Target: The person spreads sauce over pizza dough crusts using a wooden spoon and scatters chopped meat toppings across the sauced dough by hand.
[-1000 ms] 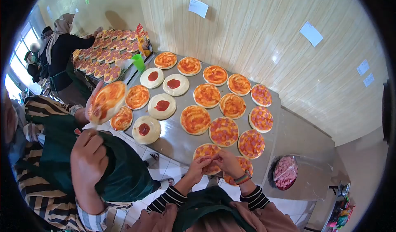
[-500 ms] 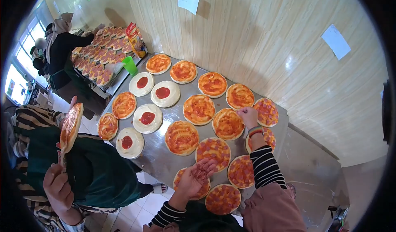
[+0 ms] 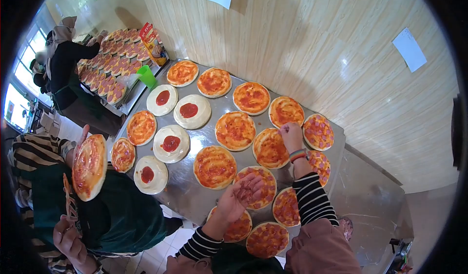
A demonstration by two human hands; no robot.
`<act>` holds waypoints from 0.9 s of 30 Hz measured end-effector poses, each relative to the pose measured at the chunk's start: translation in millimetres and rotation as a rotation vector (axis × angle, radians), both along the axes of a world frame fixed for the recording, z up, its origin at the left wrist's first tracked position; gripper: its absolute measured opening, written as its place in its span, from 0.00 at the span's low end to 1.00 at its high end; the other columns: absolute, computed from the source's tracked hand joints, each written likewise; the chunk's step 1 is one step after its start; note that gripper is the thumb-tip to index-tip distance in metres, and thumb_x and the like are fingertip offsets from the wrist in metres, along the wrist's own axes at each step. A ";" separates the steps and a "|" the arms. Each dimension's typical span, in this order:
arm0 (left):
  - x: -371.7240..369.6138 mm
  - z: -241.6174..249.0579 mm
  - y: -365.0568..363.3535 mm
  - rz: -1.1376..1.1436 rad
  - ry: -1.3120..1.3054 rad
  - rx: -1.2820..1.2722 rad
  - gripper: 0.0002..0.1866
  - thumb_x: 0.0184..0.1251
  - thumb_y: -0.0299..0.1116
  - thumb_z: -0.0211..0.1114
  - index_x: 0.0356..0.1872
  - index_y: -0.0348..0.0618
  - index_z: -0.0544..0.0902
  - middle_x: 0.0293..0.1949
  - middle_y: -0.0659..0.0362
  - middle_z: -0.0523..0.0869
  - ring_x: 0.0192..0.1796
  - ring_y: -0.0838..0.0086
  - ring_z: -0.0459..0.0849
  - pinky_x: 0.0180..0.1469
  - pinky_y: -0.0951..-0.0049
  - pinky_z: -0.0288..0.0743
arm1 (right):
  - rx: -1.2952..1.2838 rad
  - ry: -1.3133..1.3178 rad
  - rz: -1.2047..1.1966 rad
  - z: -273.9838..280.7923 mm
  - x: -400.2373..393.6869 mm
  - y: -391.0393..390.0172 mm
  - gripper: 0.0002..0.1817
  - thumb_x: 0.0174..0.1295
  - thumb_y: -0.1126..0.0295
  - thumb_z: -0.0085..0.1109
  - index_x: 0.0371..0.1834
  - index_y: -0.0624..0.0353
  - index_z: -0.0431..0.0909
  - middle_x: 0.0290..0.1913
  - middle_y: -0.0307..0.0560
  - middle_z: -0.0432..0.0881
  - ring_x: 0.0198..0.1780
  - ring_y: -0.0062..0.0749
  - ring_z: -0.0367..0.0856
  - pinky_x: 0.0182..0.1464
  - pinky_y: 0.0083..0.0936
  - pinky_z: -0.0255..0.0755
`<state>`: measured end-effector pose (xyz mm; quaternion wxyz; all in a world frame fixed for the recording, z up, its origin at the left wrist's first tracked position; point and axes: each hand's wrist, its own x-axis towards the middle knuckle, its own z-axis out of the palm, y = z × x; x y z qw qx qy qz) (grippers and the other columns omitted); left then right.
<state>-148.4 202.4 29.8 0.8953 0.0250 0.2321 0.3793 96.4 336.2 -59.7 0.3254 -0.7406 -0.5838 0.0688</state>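
Palm up, my left hand (image 3: 235, 202) holds a small heap of chopped meat pieces (image 3: 247, 190), near the lower pizzas. My right hand (image 3: 291, 136), with a striped band at the wrist, has its fingers pinched together over the right edge of a sauce-covered pizza base (image 3: 271, 148); what the fingers hold is hidden. Bases topped with meat pieces lie around both hands, among them one (image 3: 318, 131) to the right and one (image 3: 267, 240) at the table's near edge. A sauced base without meat (image 3: 215, 167) rests left of my hands.
A co-worker at the left holds a sauced base (image 3: 89, 167) and a utensil (image 3: 69, 198). Bases with sauce dots (image 3: 170, 144) lie on the metal table (image 3: 187, 203). Behind are a green cup (image 3: 146, 76), a red packet (image 3: 153, 44) and another person (image 3: 73, 62) beside a full tray.
My left hand has risen slightly, still holding the meat pieces. My right hand has shifted slightly. The co-worker's base has turned its sauced face more towards me, and the utensil has come away from it.
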 end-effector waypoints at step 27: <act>39.1 1.7 -5.2 0.016 0.258 -0.035 0.10 0.61 0.27 0.54 0.44 0.39 0.73 0.44 0.55 0.78 0.47 0.70 0.78 0.46 0.75 0.75 | -0.144 0.387 -0.018 26.6 25.8 -57.8 0.07 0.46 0.71 0.61 0.21 0.64 0.77 0.23 0.49 0.76 0.25 0.34 0.75 0.30 0.25 0.68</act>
